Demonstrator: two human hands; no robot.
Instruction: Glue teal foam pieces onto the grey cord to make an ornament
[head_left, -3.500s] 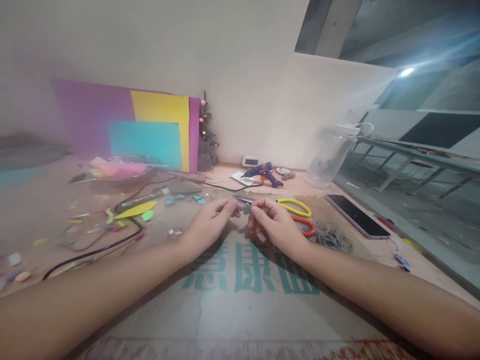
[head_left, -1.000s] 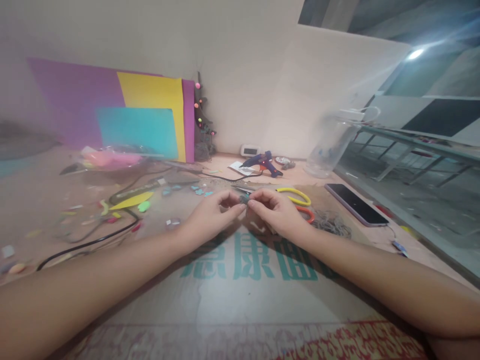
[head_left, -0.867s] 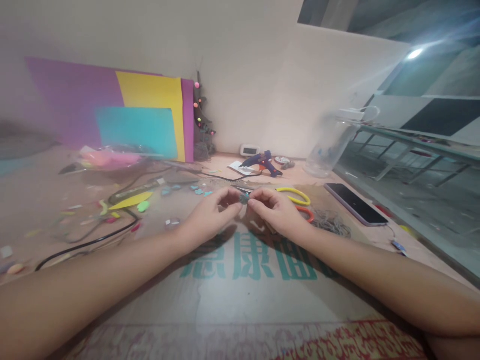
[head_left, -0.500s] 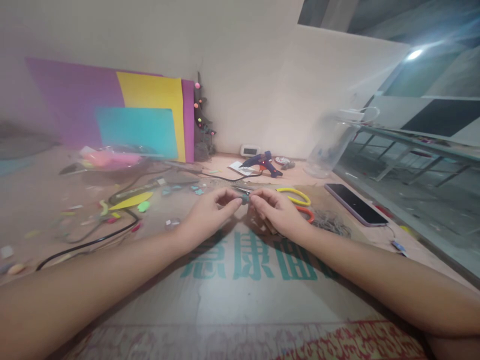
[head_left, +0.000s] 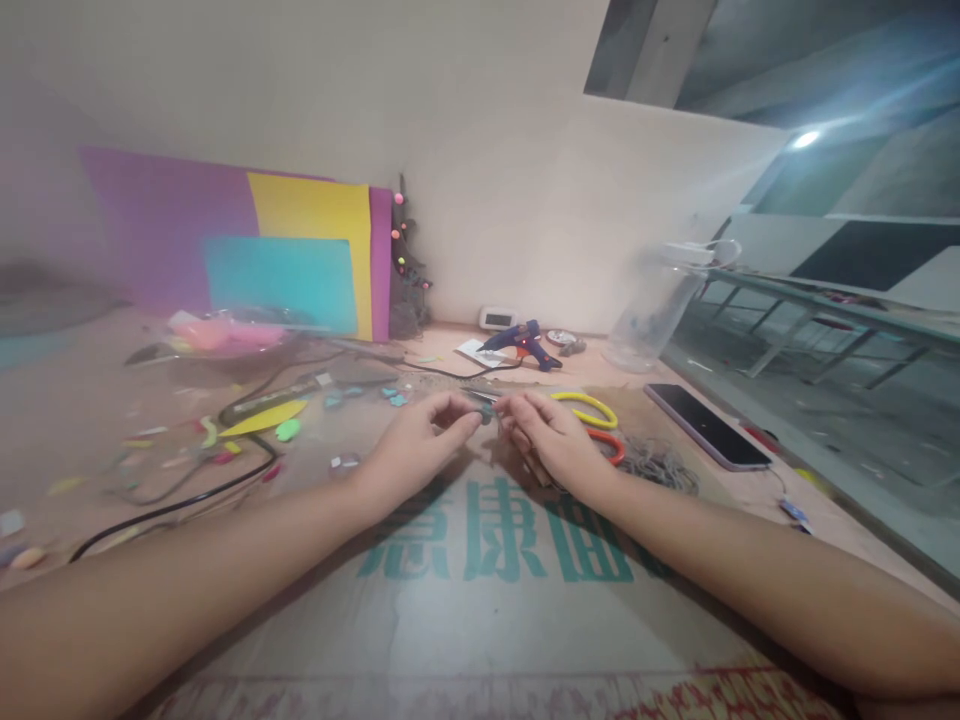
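Between the thumb and forefinger of my left hand (head_left: pixel 424 440) is a small dark grey-green piece (head_left: pixel 486 413), too small to make out its kind. My right hand (head_left: pixel 551 435) is closed just to the right of it, thumb and fingers pressed together. Whatever those right fingers hold, if anything, is too small to tell. Beyond the fingertips and partly behind my right hand lies a pair of scissors with one yellow handle loop (head_left: pixel 585 410) and one orange loop (head_left: pixel 609 445). A heap of grey wire-like strands (head_left: pixel 660 465) rests beside my right wrist.
A blue glue gun (head_left: pixel 525 345) stands at the back near a small white digital clock (head_left: pixel 496 318). To the right are a phone (head_left: pixel 705 425) and a clear plastic jug (head_left: pixel 649 315). Coloured scraps and a black cable (head_left: pixel 180 490) lie left; coloured sheets (head_left: pixel 307 210) lean against the wall.
The camera has tilted up slightly, so the scene sits lower. My right fingertips have drawn back a little from the piece, which stays in my left fingers.
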